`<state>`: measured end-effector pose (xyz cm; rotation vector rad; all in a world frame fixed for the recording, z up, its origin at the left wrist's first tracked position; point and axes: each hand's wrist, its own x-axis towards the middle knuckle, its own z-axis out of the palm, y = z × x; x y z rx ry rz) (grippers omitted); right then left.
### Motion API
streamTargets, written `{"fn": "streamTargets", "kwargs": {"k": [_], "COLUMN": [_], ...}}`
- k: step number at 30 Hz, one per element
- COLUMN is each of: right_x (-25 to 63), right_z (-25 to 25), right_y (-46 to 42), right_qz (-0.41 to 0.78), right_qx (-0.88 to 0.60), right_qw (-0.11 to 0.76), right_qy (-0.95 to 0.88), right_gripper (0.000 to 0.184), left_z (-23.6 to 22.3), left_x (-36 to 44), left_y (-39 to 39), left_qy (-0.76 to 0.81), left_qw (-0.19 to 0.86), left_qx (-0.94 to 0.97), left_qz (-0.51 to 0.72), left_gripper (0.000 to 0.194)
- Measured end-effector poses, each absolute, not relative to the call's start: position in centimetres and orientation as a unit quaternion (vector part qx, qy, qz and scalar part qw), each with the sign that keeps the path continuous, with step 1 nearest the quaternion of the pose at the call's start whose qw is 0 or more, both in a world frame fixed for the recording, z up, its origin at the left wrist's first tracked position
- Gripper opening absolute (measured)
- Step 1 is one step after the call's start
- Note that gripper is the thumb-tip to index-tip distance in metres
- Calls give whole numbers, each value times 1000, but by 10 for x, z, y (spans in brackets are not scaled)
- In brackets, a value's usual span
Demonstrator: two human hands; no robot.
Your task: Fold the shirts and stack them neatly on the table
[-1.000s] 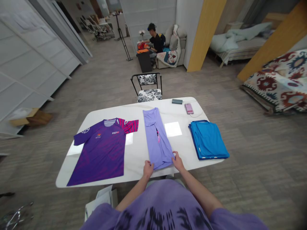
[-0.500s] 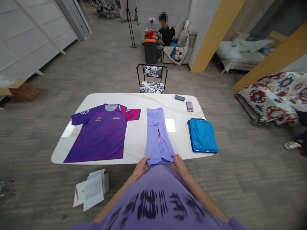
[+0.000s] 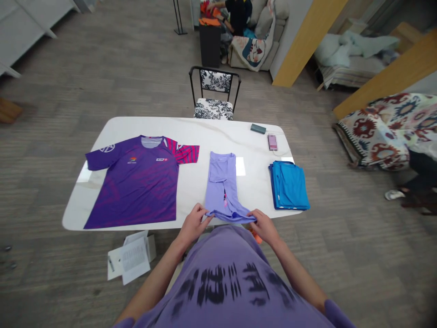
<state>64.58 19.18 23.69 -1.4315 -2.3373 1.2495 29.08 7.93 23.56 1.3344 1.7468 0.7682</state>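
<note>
A lavender shirt (image 3: 218, 187), its sides folded inward into a long strip, lies on the white table (image 3: 191, 196). My left hand (image 3: 195, 223) pinches the left corner of its near hem. The right corner of that hem is pinched in my right hand (image 3: 264, 225). Between my hands the hem is lifted slightly and sags at the table's near edge. To the left, a purple T-shirt (image 3: 139, 182) with one pink striped sleeve is spread flat. A stack of folded blue clothes (image 3: 290, 184) sits at the right end.
A dark power bank (image 3: 258, 129) and a phone (image 3: 272, 142) with a cable lie at the far right of the table. A black-framed chair (image 3: 215, 91) stands beyond it. Papers (image 3: 131, 257) rest below the near left edge. A person (image 3: 235, 16) sits farther back.
Both hands have raised the shirt's near hem a little and spread its corners wider apart. My view has tilted downward, and the table appears higher in it.
</note>
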Motion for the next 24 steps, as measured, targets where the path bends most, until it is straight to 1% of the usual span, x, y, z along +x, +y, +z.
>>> {"fn": "streamTargets", "kwargs": {"k": [3, 5, 9, 10, 11, 12, 13, 14, 15, 16, 19, 24], "right_x": [627, 606, 550, 535, 522, 510, 502, 495, 491, 490, 490, 480], "right_z": [235, 226, 183, 166, 147, 127, 105, 84, 64, 45, 0, -41], "right_y": [262, 326, 471, 504, 533, 558, 578, 593, 602, 608, 612, 627], "right_qz": [416, 399, 384, 390, 395, 400, 402, 403, 404, 406, 416, 409], "right_qx": [-482, -487, -502, -510, -521, -534, -550, -569, -588, -605, -646, -690], "right_qw": [121, 151, 162, 159, 154, 146, 134, 116, 92, 68, 13, 1], "right_qy": [-762, -762, -758, -750, -741, -731, -720, -708, -695, -681, -640, -597], "right_gripper": [25, 20, 23, 27, 37, 51, 64, 73, 76, 74, 59, 55], "left_z": [231, 219, 172, 154, 135, 114, 92, 71, 50, 31, -12, -46], "left_x": [270, 253, 217, 209, 203, 197, 194, 192, 191, 191, 193, 197], "left_y": [152, 216, 357, 389, 419, 444, 464, 480, 492, 499, 513, 545], "left_qy": [687, 685, 723, 739, 756, 774, 791, 807, 821, 831, 849, 870], "left_qw": [345, 324, 293, 290, 287, 286, 289, 297, 309, 324, 358, 369], "left_qx": [528, 537, 523, 507, 486, 460, 432, 404, 377, 354, 308, 268], "left_qz": [361, 371, 342, 335, 331, 327, 322, 312, 298, 281, 235, 191], "left_gripper": [35, 35, 39, 38, 36, 38, 45, 53, 60, 64, 64, 60]}}
